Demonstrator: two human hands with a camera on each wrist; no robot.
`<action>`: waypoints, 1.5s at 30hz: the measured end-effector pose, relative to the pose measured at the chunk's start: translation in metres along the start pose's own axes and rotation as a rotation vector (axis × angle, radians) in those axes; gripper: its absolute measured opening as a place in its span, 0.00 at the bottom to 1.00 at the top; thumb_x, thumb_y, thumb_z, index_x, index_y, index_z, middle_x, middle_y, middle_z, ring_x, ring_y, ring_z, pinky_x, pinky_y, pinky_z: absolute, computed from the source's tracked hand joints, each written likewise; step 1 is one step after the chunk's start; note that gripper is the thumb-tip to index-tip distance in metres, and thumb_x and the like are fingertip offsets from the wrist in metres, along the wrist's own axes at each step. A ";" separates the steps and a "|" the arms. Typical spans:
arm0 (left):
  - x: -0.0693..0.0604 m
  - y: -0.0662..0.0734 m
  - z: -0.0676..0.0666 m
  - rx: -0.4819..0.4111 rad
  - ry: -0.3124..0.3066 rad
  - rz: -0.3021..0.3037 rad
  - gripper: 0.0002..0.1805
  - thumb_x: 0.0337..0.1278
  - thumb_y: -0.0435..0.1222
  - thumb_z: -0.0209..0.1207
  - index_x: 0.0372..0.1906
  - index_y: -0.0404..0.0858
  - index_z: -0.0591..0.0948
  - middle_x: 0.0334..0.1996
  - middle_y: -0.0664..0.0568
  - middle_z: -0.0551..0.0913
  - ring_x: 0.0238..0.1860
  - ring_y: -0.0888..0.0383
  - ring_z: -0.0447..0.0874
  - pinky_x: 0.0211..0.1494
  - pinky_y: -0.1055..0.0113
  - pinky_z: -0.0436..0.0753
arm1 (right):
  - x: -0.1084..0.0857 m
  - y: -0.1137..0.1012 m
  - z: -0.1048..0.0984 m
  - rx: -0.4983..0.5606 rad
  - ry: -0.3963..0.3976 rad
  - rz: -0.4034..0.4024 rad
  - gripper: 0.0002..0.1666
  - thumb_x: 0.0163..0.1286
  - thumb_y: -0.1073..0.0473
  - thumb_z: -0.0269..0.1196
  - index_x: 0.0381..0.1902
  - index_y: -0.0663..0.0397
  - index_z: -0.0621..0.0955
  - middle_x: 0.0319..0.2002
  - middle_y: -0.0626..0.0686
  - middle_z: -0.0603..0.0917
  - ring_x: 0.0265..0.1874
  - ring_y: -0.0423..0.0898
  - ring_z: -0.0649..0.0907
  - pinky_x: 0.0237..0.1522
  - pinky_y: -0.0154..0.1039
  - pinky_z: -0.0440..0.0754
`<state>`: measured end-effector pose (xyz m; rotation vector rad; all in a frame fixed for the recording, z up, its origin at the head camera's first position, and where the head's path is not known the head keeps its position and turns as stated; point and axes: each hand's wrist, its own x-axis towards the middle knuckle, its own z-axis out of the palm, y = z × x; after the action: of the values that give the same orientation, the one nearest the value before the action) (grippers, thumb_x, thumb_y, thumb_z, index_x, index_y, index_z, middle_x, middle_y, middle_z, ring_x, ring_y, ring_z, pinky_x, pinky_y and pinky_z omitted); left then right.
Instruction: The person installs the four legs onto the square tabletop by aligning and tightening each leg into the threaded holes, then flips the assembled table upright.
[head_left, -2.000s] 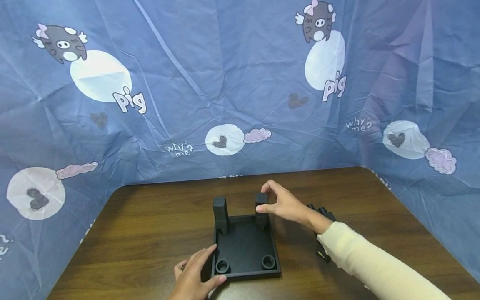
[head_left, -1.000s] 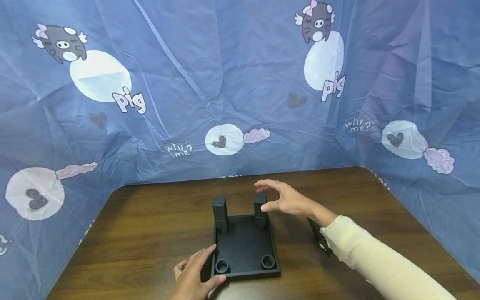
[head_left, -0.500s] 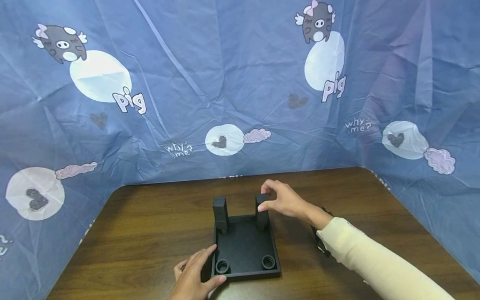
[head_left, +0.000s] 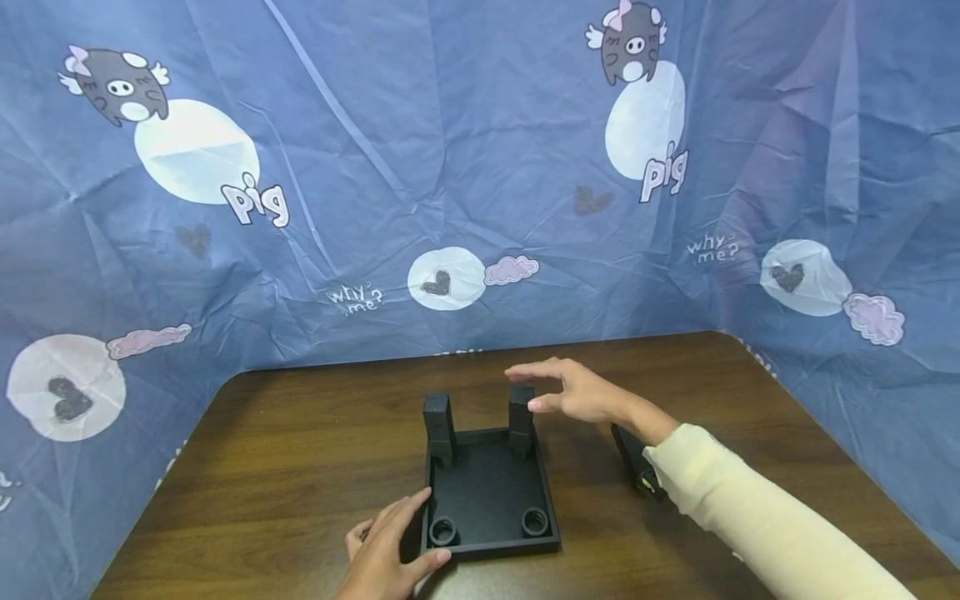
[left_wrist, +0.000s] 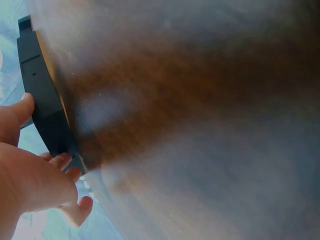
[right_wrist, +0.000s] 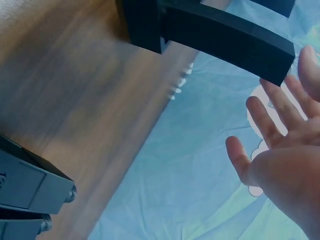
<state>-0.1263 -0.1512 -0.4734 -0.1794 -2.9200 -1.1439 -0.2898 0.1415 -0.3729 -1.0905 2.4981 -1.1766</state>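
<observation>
A black square tabletop [head_left: 487, 492] lies underside up on the wooden table, with a raised rim. Two black legs stand upright at its far corners: the left leg [head_left: 438, 425] and the right leg [head_left: 521, 421]. Ringed round sockets show at the near corners, the left socket [head_left: 443, 532] and the right socket [head_left: 535, 522]. My left hand [head_left: 386, 546] grips the near left corner, thumb on the front rim and fingers along the left side. My right hand [head_left: 581, 392] is around the right leg's top, fingers spread apart; in the right wrist view the thumb is close to the leg's end [right_wrist: 280, 62].
More black leg pieces [head_left: 637, 462] lie on the wooden table [head_left: 300, 467] to the right, partly hidden by my right forearm; round ends show on them [right_wrist: 45, 222]. A blue printed cloth [head_left: 480, 167] hangs behind the table.
My right hand has loosened, pinched and loosened again at the right leg's top, and its fingers now stand spread. The left hand and the tabletop stay in place.
</observation>
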 end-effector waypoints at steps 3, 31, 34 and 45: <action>0.000 0.000 0.000 0.002 0.003 -0.001 0.42 0.42 0.50 0.72 0.66 0.44 0.72 0.61 0.46 0.76 0.62 0.43 0.69 0.55 0.39 0.52 | 0.000 0.001 -0.001 -0.014 -0.019 0.003 0.27 0.65 0.64 0.63 0.63 0.49 0.77 0.60 0.48 0.78 0.62 0.52 0.72 0.62 0.56 0.65; 0.002 0.001 0.000 0.006 -0.002 -0.005 0.42 0.41 0.50 0.73 0.65 0.44 0.72 0.61 0.46 0.76 0.62 0.43 0.69 0.55 0.38 0.52 | 0.005 -0.004 -0.005 -0.118 -0.012 -0.024 0.29 0.61 0.65 0.67 0.61 0.47 0.79 0.56 0.47 0.81 0.55 0.50 0.76 0.58 0.55 0.67; 0.001 0.001 0.000 0.001 -0.009 -0.015 0.42 0.41 0.50 0.72 0.66 0.45 0.72 0.61 0.46 0.76 0.63 0.42 0.69 0.55 0.38 0.52 | 0.004 -0.002 -0.004 -0.138 -0.014 -0.018 0.27 0.61 0.65 0.66 0.59 0.45 0.80 0.56 0.46 0.82 0.54 0.48 0.76 0.58 0.54 0.67; 0.001 0.000 0.000 0.000 0.000 -0.004 0.42 0.42 0.50 0.72 0.66 0.44 0.72 0.61 0.46 0.76 0.63 0.43 0.69 0.55 0.39 0.51 | 0.007 -0.005 0.002 -0.163 0.062 0.063 0.25 0.58 0.64 0.69 0.54 0.39 0.83 0.53 0.45 0.83 0.54 0.48 0.79 0.55 0.51 0.73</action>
<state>-0.1273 -0.1511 -0.4734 -0.1740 -2.9217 -1.1439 -0.2913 0.1331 -0.3694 -1.0182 2.6952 -1.0210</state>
